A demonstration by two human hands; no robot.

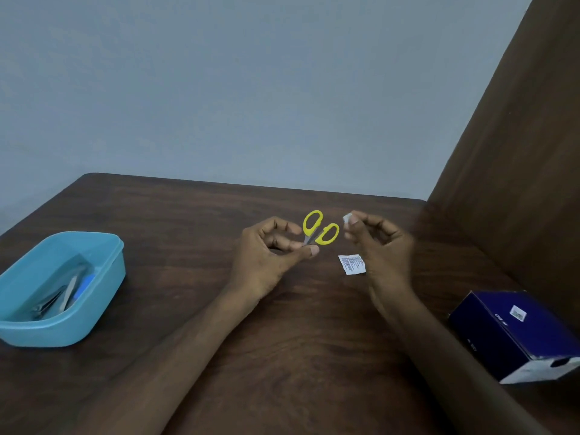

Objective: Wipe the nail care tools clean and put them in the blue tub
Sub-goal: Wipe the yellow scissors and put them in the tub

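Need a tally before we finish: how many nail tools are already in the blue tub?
3 that I can make out, lying together in the blue tub: nail clippers, a metal file, and a blue tool. Others may be hidden underneath.

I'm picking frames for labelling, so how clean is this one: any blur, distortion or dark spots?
Head view: wide-angle bend curves the table edge; lighting dim and even; the right hand with its white wipe is slightly motion-smeared; the scissors are clear; tools inside the blue tub are murky.
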